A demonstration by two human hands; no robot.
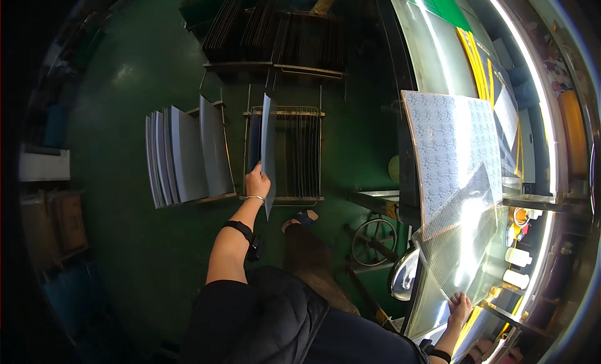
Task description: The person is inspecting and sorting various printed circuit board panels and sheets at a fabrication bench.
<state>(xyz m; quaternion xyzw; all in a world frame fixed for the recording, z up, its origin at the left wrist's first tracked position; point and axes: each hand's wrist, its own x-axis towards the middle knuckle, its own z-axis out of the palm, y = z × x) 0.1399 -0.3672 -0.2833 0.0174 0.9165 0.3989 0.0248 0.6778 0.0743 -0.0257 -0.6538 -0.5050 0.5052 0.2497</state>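
My left hand (257, 182) is closed on the edge of a thin grey sheet (267, 138). That sheet stands on edge, upright, at the left side of a wire rack (322, 157) on the floor. On my right, a sheet of translucent film with fine lines (460, 232) lies at a slant on a brightly lit glass-topped table (432, 307). My right hand (459, 306) has its fingers curled at the near corner of this film, apparently gripping it. Under the film's far part lies a blue-white patterned panel (451, 135) with a copper-coloured edge.
Left of the rack stands another rack with several grey sheets (188, 154). Dark loaded racks (275, 38) stand farther off, near another person's arm (328, 1). A spoked handwheel (374, 242) and a round mirror-like disc (404, 273) sit beside the table. Bottles (516, 257) line its right side.
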